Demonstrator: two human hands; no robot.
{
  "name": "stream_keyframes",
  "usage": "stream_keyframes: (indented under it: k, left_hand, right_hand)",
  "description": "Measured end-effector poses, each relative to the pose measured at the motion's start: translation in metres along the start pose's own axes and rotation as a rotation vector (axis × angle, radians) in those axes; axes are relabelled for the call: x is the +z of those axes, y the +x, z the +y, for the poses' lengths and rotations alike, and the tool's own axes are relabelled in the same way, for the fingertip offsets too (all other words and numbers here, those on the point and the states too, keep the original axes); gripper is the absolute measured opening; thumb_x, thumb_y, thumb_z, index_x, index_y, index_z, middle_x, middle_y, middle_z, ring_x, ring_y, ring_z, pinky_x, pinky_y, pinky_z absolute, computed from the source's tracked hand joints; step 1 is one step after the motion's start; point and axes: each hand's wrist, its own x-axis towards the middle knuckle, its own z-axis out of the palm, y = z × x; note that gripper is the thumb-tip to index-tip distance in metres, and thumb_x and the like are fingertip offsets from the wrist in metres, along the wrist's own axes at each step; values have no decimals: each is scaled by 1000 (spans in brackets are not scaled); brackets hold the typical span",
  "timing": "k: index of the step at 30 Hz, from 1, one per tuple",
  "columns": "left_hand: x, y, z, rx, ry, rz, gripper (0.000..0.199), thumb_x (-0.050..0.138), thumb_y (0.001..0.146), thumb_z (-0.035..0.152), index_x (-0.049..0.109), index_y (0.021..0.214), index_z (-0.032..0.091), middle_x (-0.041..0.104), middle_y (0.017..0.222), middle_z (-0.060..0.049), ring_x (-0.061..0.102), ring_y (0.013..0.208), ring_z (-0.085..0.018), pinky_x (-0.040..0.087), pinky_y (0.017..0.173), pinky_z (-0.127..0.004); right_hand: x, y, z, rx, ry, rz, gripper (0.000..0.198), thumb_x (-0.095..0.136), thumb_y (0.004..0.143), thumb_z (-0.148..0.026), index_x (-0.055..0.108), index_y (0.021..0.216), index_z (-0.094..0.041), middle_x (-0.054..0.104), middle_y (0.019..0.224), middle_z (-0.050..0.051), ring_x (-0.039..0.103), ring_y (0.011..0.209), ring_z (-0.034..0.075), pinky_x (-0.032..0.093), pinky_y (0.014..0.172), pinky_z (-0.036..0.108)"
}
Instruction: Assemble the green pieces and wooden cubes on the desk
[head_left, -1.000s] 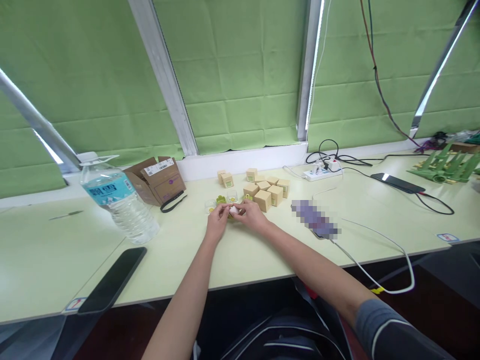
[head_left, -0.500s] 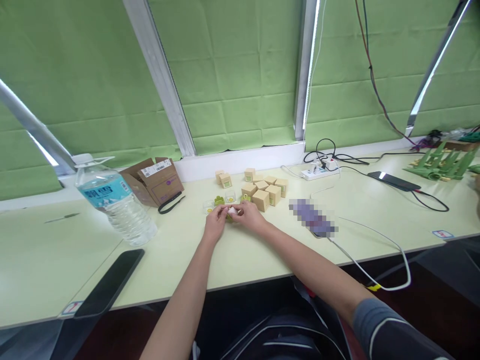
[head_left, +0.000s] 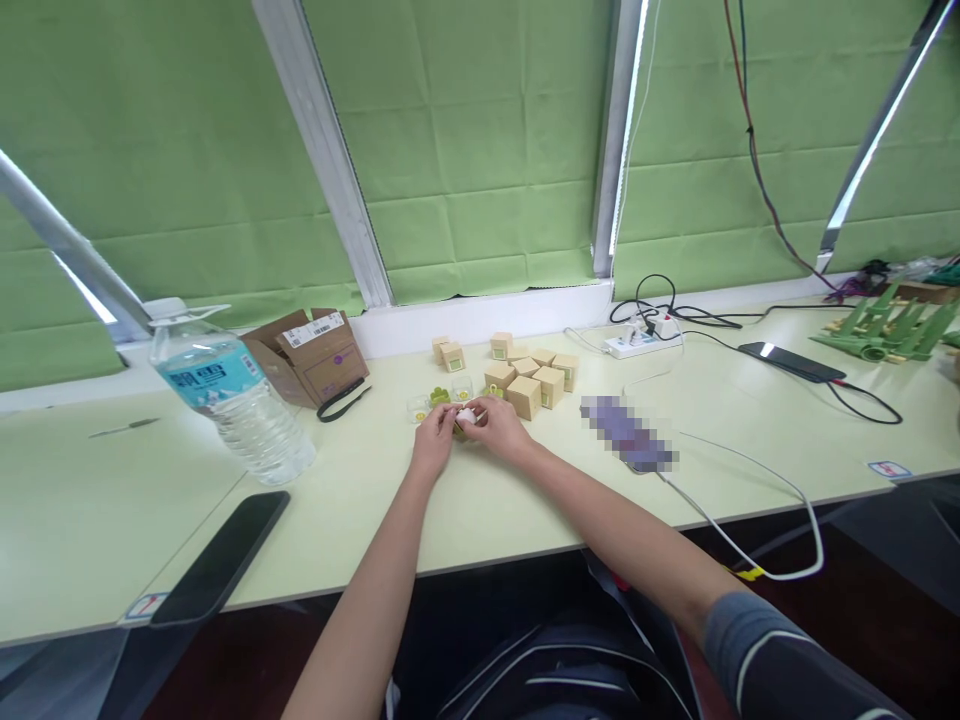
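My left hand and my right hand meet over the table, both closed with fingertips around a small white object. Its exact kind is too small to make out, and the fingers partly cover it. Something green shows just beneath it. Right beyond my hands lie a green flower-shaped piece and a clear little case. Another clear case with a yellow spot sits by my left fingers. Several small cardboard boxes are grouped behind my right hand.
To the left stand a large water bottle and an opened brown carton; a black phone lies near the table edge. Rightward are a phone with a blurred screen, a white cable, a power strip and another phone.
The view has shifted slightly. Both hands stay in nearly the same place, and a little more of the white object shows between the fingers.
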Motion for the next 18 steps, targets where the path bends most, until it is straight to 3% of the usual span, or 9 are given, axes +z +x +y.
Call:
stream_keyframes:
  k: [10, 18]
  left_hand:
    - [-1, -1, 1, -32, 18, 4, 34, 51, 93, 46, 71, 101, 19, 75, 99, -8, 67, 92, -24, 53, 84, -36]
    - [-1, 3, -1, -150, -357, -48, 54, 65, 83, 63, 70, 110, 17, 73, 106, -10, 68, 94, -24, 57, 84, -39]
  right_hand:
    - [-5, -1, 0, 10, -33, -71, 27, 74, 87, -34, 78, 111, -22, 68, 94, 4, 65, 72, 12, 52, 84, 28]
    - [-5, 2, 0, 89, 134, 25, 27, 72, 85, -33, 74, 108, -19, 74, 97, 4, 69, 75, 14, 55, 79, 28]
